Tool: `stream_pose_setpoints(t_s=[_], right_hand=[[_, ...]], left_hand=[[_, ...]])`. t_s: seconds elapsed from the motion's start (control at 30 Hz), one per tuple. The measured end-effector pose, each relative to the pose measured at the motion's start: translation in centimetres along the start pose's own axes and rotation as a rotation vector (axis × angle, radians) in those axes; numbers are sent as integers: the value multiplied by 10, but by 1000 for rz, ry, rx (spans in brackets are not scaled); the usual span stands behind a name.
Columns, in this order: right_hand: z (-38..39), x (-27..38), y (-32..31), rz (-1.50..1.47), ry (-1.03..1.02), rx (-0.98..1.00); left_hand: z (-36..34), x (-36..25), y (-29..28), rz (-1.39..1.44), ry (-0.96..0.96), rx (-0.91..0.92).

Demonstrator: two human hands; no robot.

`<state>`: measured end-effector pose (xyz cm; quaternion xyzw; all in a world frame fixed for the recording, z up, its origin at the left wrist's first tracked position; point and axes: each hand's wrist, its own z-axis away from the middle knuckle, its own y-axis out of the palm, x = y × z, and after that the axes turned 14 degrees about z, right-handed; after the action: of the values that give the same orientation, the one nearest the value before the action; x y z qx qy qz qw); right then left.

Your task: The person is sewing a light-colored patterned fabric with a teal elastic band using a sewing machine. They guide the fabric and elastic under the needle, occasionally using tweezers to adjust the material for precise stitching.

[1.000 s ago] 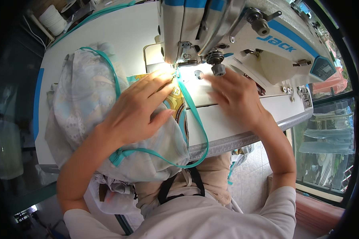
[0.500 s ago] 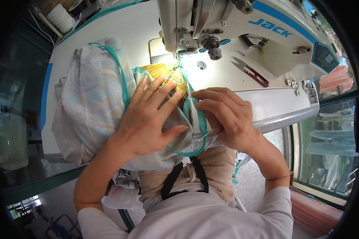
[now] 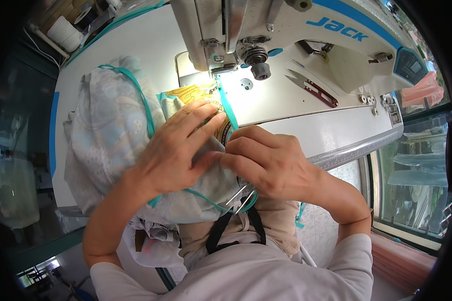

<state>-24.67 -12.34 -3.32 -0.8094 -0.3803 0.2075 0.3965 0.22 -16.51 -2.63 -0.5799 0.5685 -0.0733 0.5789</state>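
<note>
A pale patterned fabric [image 3: 110, 120] with yellow print lies bunched on the sewing machine table, one edge under the needle area. Teal binding tape [image 3: 228, 106] runs along that edge from the presser foot toward me, and a loop of it hangs over the front. My left hand [image 3: 178, 143] rests flat on the fabric, fingers stretched toward the needle, thumb near my right fingers. With fingertips pinched at the taped edge, my right hand [image 3: 271, 160] also carries metal tweezers [image 3: 242, 198], whose prongs stick out below the palm. What lies under those fingertips is hidden.
The sewing machine head [image 3: 211, 35] stands over the far side of the fabric. Thread snips [image 3: 314, 89] with dark red handles lie on the table to the right, near several small bobbins [image 3: 369, 99]. A ruler strip [image 3: 356, 149] lines the front edge. White cord [image 3: 64, 34] sits far left.
My right hand has moved down and left along the taped edge, close to my left thumb. The tape near the needle lies straighter, and the tweezer prongs show more clearly.
</note>
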Motion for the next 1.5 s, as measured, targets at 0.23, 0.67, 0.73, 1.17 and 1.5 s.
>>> stream_pose_setpoints(t_s=[0.23,0.67,0.73,1.17,1.5], right_hand=[[13,1,-21,-89,402,81],[-5,41,-12,38,352,35],[-1,44,-4,48,332,114],[-2,18,-11,-51,362,125],[-19,-74,18,78,18,156]], left_hand=[[3,0,2,4,-19,4],[5,5,6,42,1,-77],[3,3,5,46,-7,-54],[4,4,1,21,-22,-2],[1,7,0,35,-3,25]])
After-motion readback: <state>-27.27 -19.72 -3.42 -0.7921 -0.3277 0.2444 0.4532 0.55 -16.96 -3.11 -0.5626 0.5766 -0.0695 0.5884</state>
